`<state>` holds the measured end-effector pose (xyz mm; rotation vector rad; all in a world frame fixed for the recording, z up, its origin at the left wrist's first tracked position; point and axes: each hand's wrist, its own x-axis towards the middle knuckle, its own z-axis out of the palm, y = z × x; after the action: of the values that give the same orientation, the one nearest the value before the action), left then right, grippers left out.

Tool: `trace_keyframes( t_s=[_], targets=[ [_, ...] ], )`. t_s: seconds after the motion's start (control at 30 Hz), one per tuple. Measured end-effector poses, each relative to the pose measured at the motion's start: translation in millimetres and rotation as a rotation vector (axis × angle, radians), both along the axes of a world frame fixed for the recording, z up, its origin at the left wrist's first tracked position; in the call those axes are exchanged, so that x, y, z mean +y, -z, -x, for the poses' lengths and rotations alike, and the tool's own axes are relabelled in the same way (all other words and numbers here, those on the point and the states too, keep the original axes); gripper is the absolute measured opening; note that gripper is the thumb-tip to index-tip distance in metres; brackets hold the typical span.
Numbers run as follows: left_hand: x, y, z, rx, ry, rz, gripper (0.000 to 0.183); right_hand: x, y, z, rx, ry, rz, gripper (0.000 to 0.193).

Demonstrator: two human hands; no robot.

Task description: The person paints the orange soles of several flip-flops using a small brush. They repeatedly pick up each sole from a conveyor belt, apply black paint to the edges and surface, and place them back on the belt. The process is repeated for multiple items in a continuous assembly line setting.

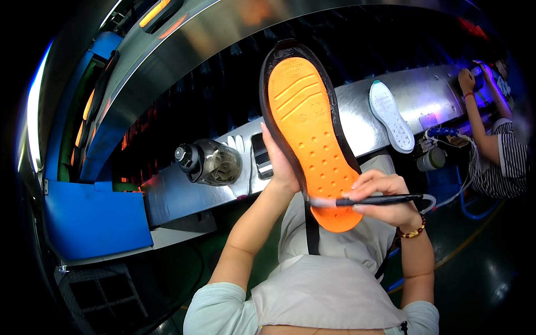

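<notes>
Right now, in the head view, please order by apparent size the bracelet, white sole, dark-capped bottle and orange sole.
From largest to smallest:
1. orange sole
2. dark-capped bottle and white sole: too alike to rank
3. bracelet

A long silver metal bench [357,120] runs from left to right. On it, in order, are a see-through rounded bottle with a black lid [220,164], a white cloth glove [244,170], a flat dark rectangular thing [260,151] and, farther right, a flat white shoe sole [391,117]. A big blue metal box [95,218] is left of everything on the bench.
</notes>
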<state>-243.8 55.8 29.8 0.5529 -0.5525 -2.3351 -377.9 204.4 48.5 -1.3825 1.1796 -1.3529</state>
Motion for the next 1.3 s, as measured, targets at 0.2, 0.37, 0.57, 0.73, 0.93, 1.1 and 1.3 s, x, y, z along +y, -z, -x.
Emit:
trace_keyframes(
  t_s=[0.2, 0.37, 0.57, 0.73, 0.93, 1.1, 1.3],
  targets=[
    [-3.4, 1.9, 2.5, -0.001, -0.049, -0.007, 0.072, 10.7, 23.6, 13.0, -0.199, 0.249, -0.131, 0.018],
    [-3.2, 1.7, 4.2, 0.052, -0.100, 0.001, 0.075, 17.7, 39.8, 2.7, -0.505, 0.325, -0.180, 0.016],
    [-6.9, 2.1, -6.0, 0.217, 0.016, -0.037, 0.072, 20.2, 55.0, -3.6, -0.984, 0.219, -0.228, 0.019],
    [-22.4, 1.2, -14.2, 0.080, -0.022, 0.121, 0.065, 14.2, 45.9, -7.6, -0.906, 0.225, -0.204, 0.019],
    [-29.5, 10.2, -14.1, -0.033, -0.119, 0.228, 0.058, 14.9, 46.3, -11.5, -0.780, 0.257, -0.174, 0.019],
    [-34.6, 16.7, -20.1, -0.067, -0.090, 0.316, 0.058, 17.7, 37.8, -14.6, -0.685, 0.262, -0.155, 0.018],
    [-27.8, 10.0, -23.7, 0.079, 0.093, 0.356, 0.083, 17.9, 36.4, -15.9, -0.844, 0.324, -0.159, 0.019]
  ],
)
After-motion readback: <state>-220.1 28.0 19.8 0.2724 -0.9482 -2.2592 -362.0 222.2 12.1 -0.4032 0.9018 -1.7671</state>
